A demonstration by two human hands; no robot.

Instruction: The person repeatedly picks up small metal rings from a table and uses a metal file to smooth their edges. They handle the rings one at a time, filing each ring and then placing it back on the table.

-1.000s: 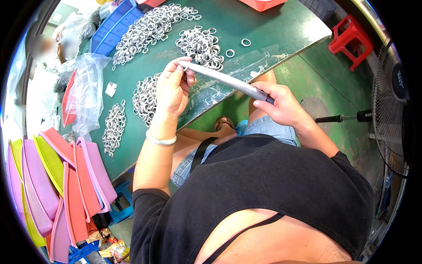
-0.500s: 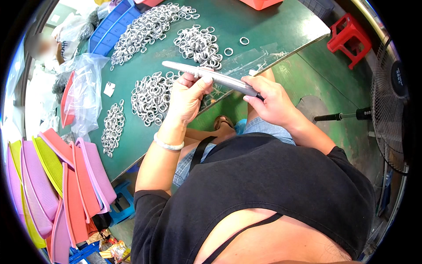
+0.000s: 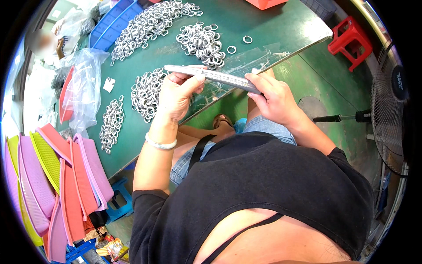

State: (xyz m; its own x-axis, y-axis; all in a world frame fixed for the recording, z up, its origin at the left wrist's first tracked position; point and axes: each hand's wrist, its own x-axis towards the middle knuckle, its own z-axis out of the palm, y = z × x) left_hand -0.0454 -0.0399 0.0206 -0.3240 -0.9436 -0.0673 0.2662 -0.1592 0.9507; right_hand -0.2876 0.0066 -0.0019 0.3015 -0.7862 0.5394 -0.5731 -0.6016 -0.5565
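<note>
A grey tapered rod (image 3: 228, 79) with fine markings along its side is held up over the near edge of the table, lying almost level, its narrow tip to the left and its thicker end to the right. The left hand (image 3: 180, 92) pinches the rod toward its tip, thumb on the near side and fingers curled around behind. Whether a ring sits under those fingers cannot be told. The right hand (image 3: 274, 97) is closed around the thick end.

Beyond the left hand, a pile of silver rings (image 3: 148, 94) lies on the green table (image 3: 281, 31), partly hidden by the wrist. A second pile (image 3: 202, 44) lies past the rod, with two loose rings (image 3: 247, 39) to its right. A larger pile (image 3: 149, 28) spreads farther back beside a blue tray (image 3: 112, 26), and a smaller one (image 3: 112, 125) lies to the left, near a white scrap (image 3: 109, 85).

A clear plastic bag (image 3: 85, 94) hangs over the table's left side, against a red tray (image 3: 67, 101). Pink, purple and lime baskets (image 3: 81, 176) are stacked at lower left, next to a blue stool (image 3: 119, 202). A red stool (image 3: 351, 42) and a black fan (image 3: 387, 114) stand on the right.
</note>
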